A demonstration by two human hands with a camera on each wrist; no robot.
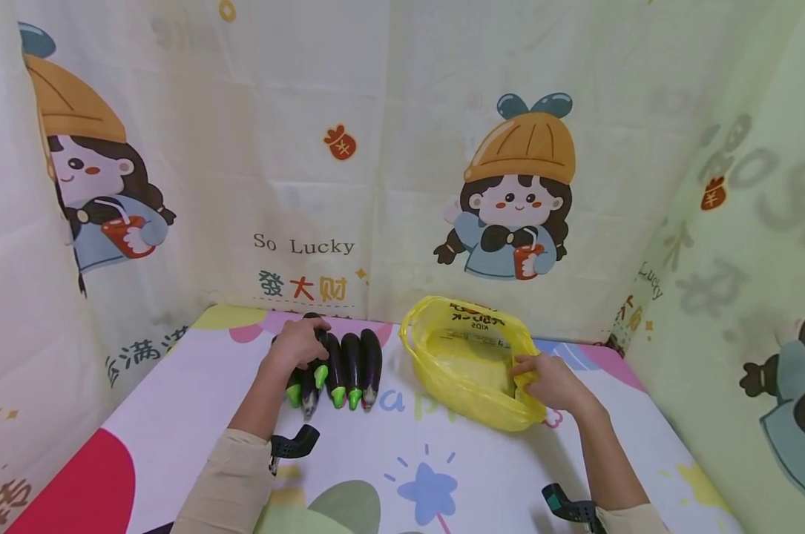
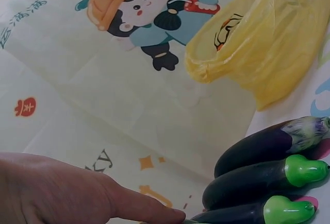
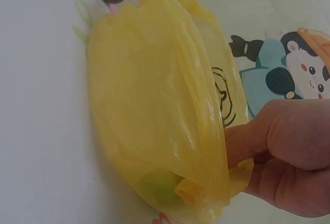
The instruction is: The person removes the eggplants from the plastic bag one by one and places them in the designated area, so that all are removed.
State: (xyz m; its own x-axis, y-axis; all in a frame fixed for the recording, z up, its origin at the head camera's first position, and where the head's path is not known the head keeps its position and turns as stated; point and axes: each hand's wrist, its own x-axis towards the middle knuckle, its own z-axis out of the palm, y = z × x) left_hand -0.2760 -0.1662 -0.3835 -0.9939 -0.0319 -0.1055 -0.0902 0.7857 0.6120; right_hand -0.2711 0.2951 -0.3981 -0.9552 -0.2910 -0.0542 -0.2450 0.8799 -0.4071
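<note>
Several dark purple eggplants [image 1: 352, 363] lie side by side on the table, some with green caps and some with pale ends. My left hand [image 1: 294, 345] reaches over the left part of the row and grips an eggplant [image 1: 320, 374] whose green cap points toward me. To the right stands a yellow plastic bag [image 1: 455, 393], its mouth spread wide and facing up. Thumb and fingers of my right hand [image 1: 549, 380] pinch the bag's right rim. Through the plastic in the right wrist view, a green patch [image 3: 160, 187] shows low in the bag.
The table [image 1: 349, 452] wears a printed cloth with coloured shapes. Pale cartoon-printed curtains [image 1: 389, 148] rise behind it and on both sides. Black wrist mounts [image 1: 295, 443] stick out from both forearms.
</note>
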